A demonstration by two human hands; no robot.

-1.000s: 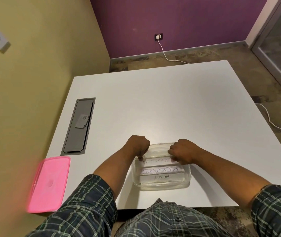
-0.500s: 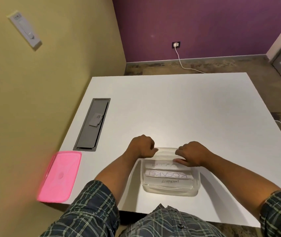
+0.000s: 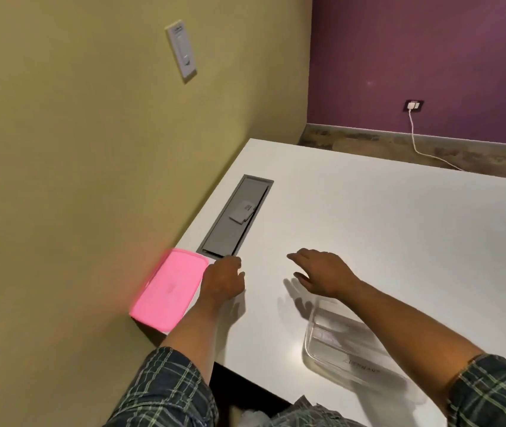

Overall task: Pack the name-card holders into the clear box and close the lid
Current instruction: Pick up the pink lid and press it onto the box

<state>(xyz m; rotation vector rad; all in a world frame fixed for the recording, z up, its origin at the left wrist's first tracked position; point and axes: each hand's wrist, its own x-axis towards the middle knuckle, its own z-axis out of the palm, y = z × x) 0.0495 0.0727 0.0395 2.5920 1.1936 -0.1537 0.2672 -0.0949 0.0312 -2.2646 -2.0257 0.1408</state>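
Observation:
The clear box (image 3: 319, 359) sits on the white table near its front edge, partly under my right forearm. Name-card holders (image 3: 353, 355) lie flat inside it, blurred, one with handwriting. The box has no lid on it. The pink lid (image 3: 170, 289) lies at the table's front left corner, against the wall. My left hand (image 3: 222, 278) hovers right beside the lid's right edge, fingers curled, holding nothing. My right hand (image 3: 322, 274) floats above the table between lid and box, fingers spread, empty.
A grey cable hatch (image 3: 230, 223) is set into the white table (image 3: 399, 226) just beyond the lid, with a small white card on it. The olive wall runs along the table's left side. A white cable trails from a wall socket (image 3: 413, 105) at the back.
Both hands have let go of the box and swung left toward the pink lid. My head has turned left, so the box now sits at the lower right.

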